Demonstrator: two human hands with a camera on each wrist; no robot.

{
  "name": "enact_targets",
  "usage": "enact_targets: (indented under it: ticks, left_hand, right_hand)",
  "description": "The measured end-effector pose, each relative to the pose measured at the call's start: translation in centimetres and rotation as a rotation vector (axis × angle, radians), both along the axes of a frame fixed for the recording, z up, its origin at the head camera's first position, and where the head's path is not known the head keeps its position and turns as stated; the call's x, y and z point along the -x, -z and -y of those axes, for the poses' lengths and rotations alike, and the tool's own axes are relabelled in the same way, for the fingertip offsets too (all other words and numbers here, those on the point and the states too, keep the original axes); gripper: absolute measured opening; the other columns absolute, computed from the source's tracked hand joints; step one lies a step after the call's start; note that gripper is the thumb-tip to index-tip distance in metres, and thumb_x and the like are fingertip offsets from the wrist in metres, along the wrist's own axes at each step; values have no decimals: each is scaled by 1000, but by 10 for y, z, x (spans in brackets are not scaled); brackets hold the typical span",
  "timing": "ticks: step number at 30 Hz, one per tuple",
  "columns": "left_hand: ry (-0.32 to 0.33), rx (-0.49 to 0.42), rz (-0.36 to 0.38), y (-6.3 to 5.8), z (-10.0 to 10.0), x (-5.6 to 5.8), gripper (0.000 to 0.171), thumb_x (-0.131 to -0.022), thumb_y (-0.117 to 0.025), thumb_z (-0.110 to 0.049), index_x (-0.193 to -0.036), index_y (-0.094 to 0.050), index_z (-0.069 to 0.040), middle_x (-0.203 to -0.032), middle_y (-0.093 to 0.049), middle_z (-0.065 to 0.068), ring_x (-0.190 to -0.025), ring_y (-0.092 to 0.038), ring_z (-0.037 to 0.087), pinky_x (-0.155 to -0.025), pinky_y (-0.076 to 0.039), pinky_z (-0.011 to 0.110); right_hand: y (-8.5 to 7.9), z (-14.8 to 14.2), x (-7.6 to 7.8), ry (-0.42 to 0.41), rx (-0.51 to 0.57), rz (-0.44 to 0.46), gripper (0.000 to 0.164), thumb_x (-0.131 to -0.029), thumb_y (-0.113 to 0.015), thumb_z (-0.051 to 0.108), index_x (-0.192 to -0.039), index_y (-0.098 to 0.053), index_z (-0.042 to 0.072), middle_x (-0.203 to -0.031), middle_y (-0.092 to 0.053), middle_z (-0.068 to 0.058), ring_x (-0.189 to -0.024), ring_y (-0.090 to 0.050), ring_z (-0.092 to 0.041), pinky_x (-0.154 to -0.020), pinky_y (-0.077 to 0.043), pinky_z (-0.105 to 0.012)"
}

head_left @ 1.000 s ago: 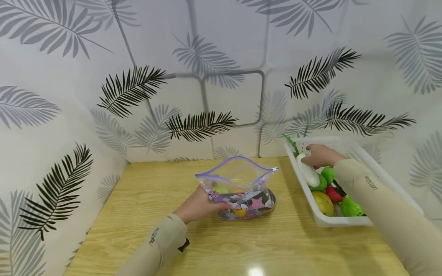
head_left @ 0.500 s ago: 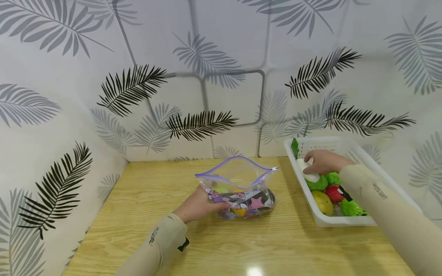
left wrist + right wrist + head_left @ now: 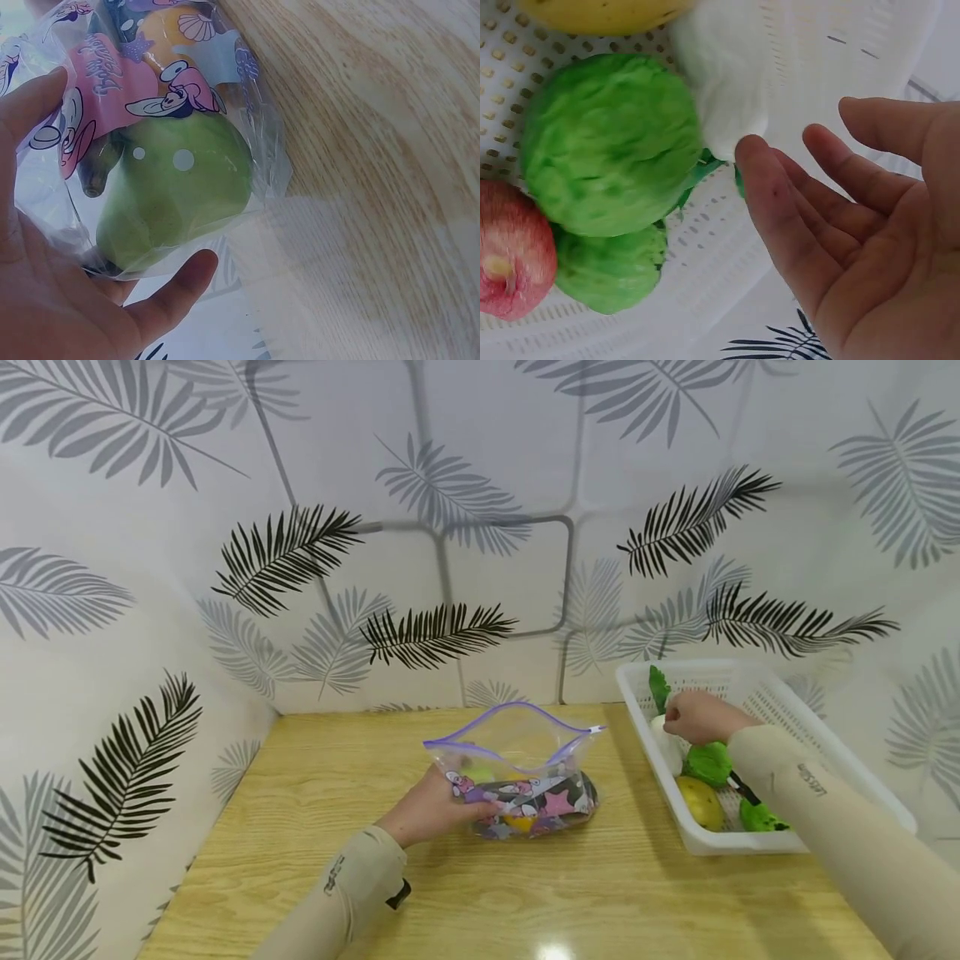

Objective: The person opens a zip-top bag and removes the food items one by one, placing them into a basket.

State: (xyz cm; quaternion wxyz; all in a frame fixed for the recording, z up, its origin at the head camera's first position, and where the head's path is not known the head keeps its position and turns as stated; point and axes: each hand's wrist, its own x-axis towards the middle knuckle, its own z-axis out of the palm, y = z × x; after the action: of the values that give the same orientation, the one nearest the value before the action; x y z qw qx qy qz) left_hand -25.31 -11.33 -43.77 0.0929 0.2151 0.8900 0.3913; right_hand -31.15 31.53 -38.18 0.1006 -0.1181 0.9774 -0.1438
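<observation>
My left hand (image 3: 438, 806) holds a clear zip bag (image 3: 555, 797) on the table, thumb on its printed front and the other fingers behind it. Purple zip edges stand apart at the top. Through the plastic in the left wrist view show a green pear-shaped fruit (image 3: 180, 180) and something orange (image 3: 169, 37). My right hand (image 3: 701, 717) is inside the white basket (image 3: 750, 842), by the leafy end of a white radish (image 3: 670, 752). In the right wrist view its fingers are loosely bent, the thumb apart, fingertips near the radish, and nothing lies between them.
Beside the radish lie a green cabbage (image 3: 708, 764), a yellow fruit (image 3: 701, 802) and a bumpy green vegetable (image 3: 761, 817). The right wrist view adds a red apple (image 3: 514, 255). Behind the wooden table (image 3: 337, 747) hangs a leaf-patterned cloth (image 3: 487, 568).
The radish, earlier in my right hand with its leaves over the basket's rim, now lies inside along the left wall. My right fingers have come off it. Left hand and bag stay put.
</observation>
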Motion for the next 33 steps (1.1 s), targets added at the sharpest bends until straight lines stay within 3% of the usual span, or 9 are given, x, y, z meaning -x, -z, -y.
enact_targets:
  ticks: [3,9,13,16,20,23,27,30,33]
  left_hand:
    - [-4,8,6,-1,-1,-1,96,-71,-71,-63,-143,-32,-13,-142,-35,11,-122,-40,27,-97,-42,53]
    - [18,-26,-4,-1,0,-1,84,-73,-73,-58,-138,-37,-18,-142,-35,13,-125,-37,28,-98,-40,54]
    - [71,-92,-45,-1,0,1,74,-75,-76,-50,-136,-41,-27,-147,-31,10,-128,-33,24,-102,-36,53]
    - [114,-156,-48,-2,-2,3,71,-75,-78,-43,-135,-44,-25,-138,-44,7,-118,-45,17,-101,-38,50]
    - [104,-171,-14,-2,0,3,84,-74,-80,-40,-142,-37,-14,-125,-55,7,-103,-55,14,-97,-42,47]
    - [70,-146,-22,0,4,4,94,-73,-81,-40,-147,-29,-15,-138,-44,6,-112,-49,16,-99,-40,46]
    - [87,-142,-60,2,5,7,81,-71,-83,-37,-139,-41,-21,-144,-36,7,-119,-44,19,-101,-38,46]
    - [112,-116,-92,4,3,10,67,-70,-83,-39,-129,-52,-28,-147,-33,9,-125,-37,19,-105,-34,47]
    - [107,-62,-118,5,3,12,67,-69,-83,-41,-128,-53,-29,-152,-25,9,-130,-29,20,-108,-29,48]
  right_hand:
    - [-5,7,-4,-18,-6,-103,23,-94,-54,11,-105,-65,-6,-94,-67,-17,-69,-58,-20,-63,-51,-42]
    - [-30,52,-22,-80,44,-488,19,-94,-53,16,-101,-68,7,-87,-68,-7,-68,-57,-16,-60,-51,-41]
    - [-52,95,-43,-279,162,-809,14,-91,-55,12,-97,-67,11,-82,-67,-1,-67,-54,-8,-55,-51,-33]
    - [-61,127,-57,-486,207,-895,12,-88,-58,8,-96,-67,10,-83,-67,-1,-72,-55,-6,-56,-52,-31]
    - [-58,167,-63,-669,161,-693,14,-90,-60,6,-101,-68,11,-92,-69,-1,-76,-59,-6,-61,-55,-30]
    - [-49,191,-56,-701,72,-446,20,-92,-57,2,-105,-69,11,-99,-70,-3,-83,-61,-8,-70,-56,-30]
    - [-36,211,-40,-681,-60,-153,23,-88,-60,0,-106,-69,11,-102,-69,-3,-91,-60,-12,-78,-54,-33]
    - [-30,219,-32,-670,-137,-42,22,-82,-64,0,-99,-70,13,-96,-68,1,-84,-59,-10,-74,-54,-33]
    - [-24,225,-28,-674,-179,-14,20,-77,-66,2,-89,-68,17,-86,-66,7,-74,-56,-6,-67,-52,-29]
